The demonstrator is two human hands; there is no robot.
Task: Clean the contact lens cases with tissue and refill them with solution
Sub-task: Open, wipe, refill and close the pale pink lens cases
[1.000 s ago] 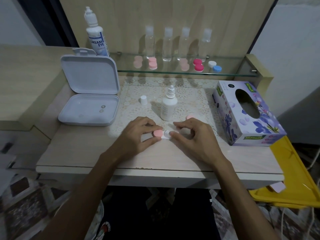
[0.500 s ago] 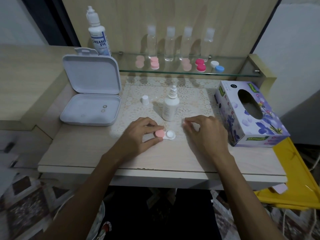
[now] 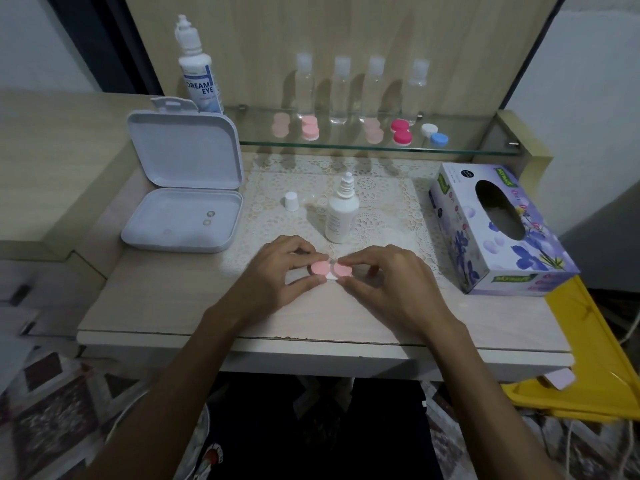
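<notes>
The contact lens case [image 3: 331, 270] lay on the table [image 3: 173, 306], near its front edge, between the two hands. The left hand [image 3: 277, 271] pinched the left pink cap [image 3: 320, 268] between thumb and fingers. The right hand [image 3: 391, 282] pinched the right pink cap [image 3: 343, 270] in the same way. Both caps sat on the white body of the case, touching each other at the middle. Whether the right cap was fully screwed or only placed on its well, I could not tell, because the fingers covered its edge.

Just behind the hands the small solution bottle [image 3: 341, 216] stood upright with no cap on its nozzle; its white cap [image 3: 291, 201] stood apart on the lace mat [image 3: 388, 202]. The tissue box [image 3: 498, 230] was at the right side.

In my judgement the step in hand was closing this case. Some things could go wrong from here. If the right cap went on tilted, the thread could cross and the solution could leak out. A strong twist with little hold on the body could make the light case slip. Also a knuckle moving back could knock over the open bottle, which stood very near, and spill it on the mat.
</notes>
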